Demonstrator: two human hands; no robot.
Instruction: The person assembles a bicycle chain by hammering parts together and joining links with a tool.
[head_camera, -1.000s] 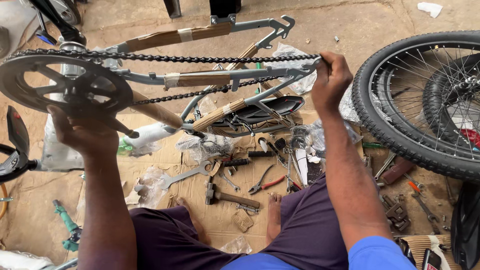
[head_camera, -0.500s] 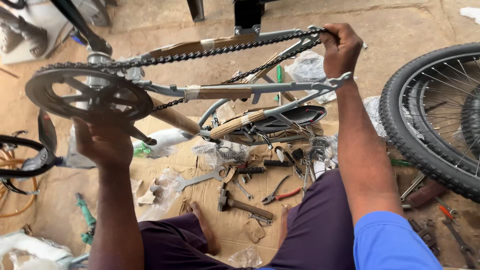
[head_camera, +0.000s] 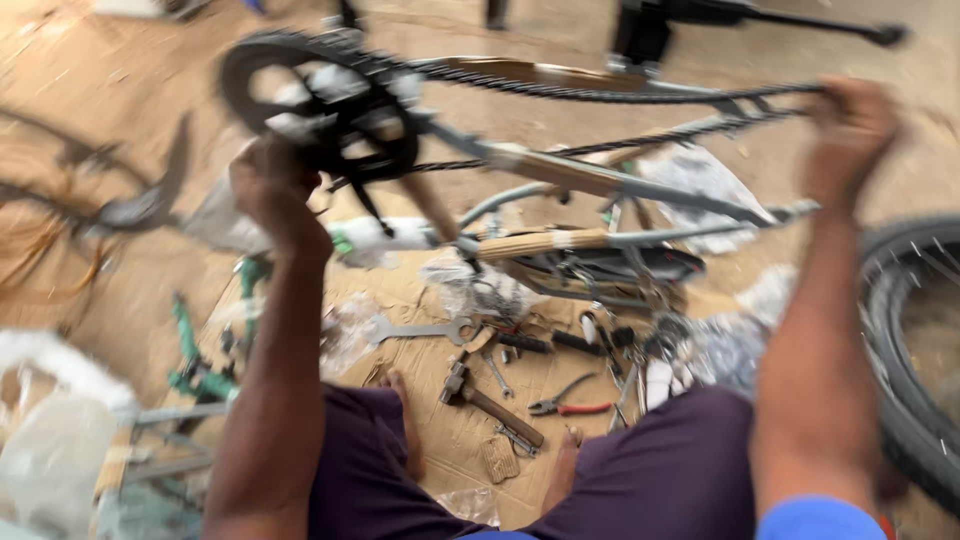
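The grey tubular bicycle frame (head_camera: 620, 185) is held raised above the brown cardboard sheet (head_camera: 440, 290). The left hand (head_camera: 272, 185) is closed around the black toothed chainring (head_camera: 320, 105) area; motion blur hides which part its fingers grip. The right hand (head_camera: 852, 125) has its fingers curled around the frame's rear end, beside the black chain (head_camera: 600, 92). A hammer (head_camera: 490, 400) and red-handled pliers (head_camera: 565, 400) lie near the cardboard's near edge.

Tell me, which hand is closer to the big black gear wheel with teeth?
Left. The left hand is right below the black chainring, at its crank. The right hand is far across, gripping the rear end of the bicycle frame by the chain.
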